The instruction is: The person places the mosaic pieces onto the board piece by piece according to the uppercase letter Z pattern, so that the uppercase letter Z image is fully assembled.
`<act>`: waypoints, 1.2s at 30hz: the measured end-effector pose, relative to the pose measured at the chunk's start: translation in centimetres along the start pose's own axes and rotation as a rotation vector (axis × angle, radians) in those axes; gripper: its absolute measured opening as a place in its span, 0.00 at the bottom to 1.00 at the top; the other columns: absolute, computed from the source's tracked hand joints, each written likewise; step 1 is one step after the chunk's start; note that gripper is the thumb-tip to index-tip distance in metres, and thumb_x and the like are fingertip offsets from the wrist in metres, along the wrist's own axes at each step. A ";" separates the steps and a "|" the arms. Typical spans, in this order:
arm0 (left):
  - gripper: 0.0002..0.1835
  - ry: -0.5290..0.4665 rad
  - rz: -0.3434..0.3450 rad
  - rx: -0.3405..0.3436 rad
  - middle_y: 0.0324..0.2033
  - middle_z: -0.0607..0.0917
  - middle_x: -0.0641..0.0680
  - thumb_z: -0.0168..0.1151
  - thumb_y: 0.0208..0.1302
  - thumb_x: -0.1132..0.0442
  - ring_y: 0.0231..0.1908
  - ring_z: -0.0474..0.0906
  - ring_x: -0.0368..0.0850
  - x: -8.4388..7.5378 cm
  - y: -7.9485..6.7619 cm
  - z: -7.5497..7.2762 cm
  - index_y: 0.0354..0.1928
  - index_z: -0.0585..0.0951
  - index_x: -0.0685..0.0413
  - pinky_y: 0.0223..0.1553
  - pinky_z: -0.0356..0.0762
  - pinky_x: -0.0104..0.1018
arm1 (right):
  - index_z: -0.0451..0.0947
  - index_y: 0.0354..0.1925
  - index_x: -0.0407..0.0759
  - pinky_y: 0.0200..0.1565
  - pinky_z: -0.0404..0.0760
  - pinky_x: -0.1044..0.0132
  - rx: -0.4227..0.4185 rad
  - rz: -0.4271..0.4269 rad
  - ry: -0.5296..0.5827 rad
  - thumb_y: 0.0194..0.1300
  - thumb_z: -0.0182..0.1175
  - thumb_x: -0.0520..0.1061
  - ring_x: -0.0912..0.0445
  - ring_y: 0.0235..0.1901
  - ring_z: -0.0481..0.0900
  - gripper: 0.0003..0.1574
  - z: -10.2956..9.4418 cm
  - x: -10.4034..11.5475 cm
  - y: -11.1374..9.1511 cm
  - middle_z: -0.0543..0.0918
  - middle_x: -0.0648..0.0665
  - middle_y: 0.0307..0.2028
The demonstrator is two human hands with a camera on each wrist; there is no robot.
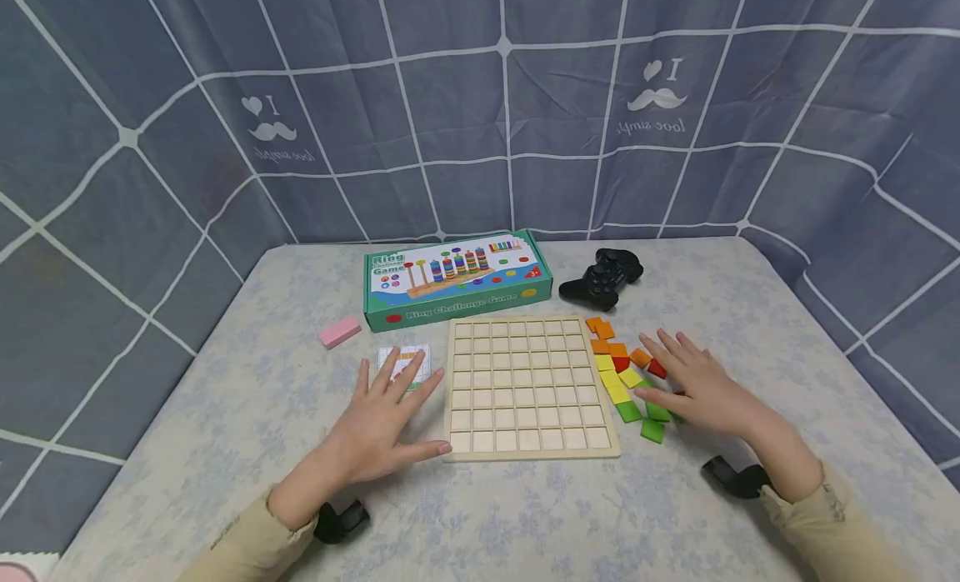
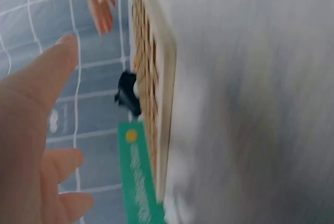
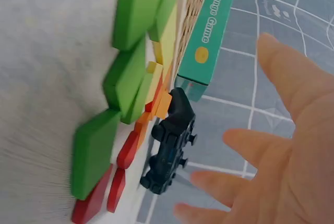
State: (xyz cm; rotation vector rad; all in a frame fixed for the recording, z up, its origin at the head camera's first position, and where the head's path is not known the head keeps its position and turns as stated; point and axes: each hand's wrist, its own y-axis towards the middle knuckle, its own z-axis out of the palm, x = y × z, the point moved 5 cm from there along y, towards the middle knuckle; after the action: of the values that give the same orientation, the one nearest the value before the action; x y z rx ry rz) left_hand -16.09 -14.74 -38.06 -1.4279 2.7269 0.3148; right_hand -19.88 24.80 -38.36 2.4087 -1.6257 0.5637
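A square wooden grid board lies in the middle of the table, its cells bare. My left hand, fingers spread, hovers at the board's left side over part of a printed card. To the right of the board are loose square tiles: orange, yellow, red and green. Above the right part of these tiles my right hand is spread, holding nothing. In the right wrist view, green tiles lie below the fingers, apart from them.
A green Ring Challenge Game box lies behind the board. Right of it rests a black game controller. A pink block lies left of the box. A blue checked curtain rises behind the table.
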 end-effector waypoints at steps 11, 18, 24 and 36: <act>0.40 -0.332 0.046 0.047 0.69 0.60 0.59 0.53 0.63 0.36 0.69 0.50 0.58 -2.5 -0.4 2.5 0.68 0.65 0.55 0.66 0.51 0.56 | 0.58 0.69 0.34 0.56 0.65 0.36 0.030 0.014 0.159 0.67 0.54 0.60 0.33 0.62 0.61 0.44 -1.1 0.4 3.2 0.61 0.29 0.65; 0.37 -0.439 0.058 0.008 0.68 0.62 0.55 0.57 0.61 0.38 0.69 0.52 0.53 -2.1 -0.1 3.5 0.67 0.68 0.53 0.63 0.60 0.55 | 0.62 0.66 0.33 0.51 0.75 0.45 -0.045 0.077 0.353 0.68 0.55 0.56 0.38 0.56 0.71 0.38 -1.3 0.2 6.0 0.67 0.31 0.62; 0.35 -0.479 0.101 -0.020 0.67 0.64 0.55 0.61 0.59 0.41 0.69 0.53 0.53 -1.7 0.0 4.1 0.64 0.72 0.53 0.63 0.60 0.52 | 0.68 0.62 0.36 0.40 0.80 0.55 -0.175 0.186 0.515 0.65 0.59 0.54 0.43 0.50 0.75 0.34 -0.3 -1.0 7.3 0.73 0.34 0.57; 0.27 -0.507 0.132 -0.022 0.65 0.67 0.57 0.65 0.56 0.44 0.69 0.53 0.50 -1.3 -0.1 4.4 0.55 0.81 0.49 0.65 0.60 0.46 | 0.71 0.59 0.35 0.35 0.79 0.66 -0.212 0.223 0.567 0.64 0.61 0.50 0.42 0.49 0.76 0.30 1.9 -2.9 8.0 0.74 0.33 0.56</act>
State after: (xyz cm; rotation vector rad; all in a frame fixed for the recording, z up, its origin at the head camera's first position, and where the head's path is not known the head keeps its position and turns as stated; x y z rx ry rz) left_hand -15.52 -12.83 -42.19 -0.9975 2.4020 0.6185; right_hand -27.83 23.51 -41.76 1.7140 -1.5963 0.9509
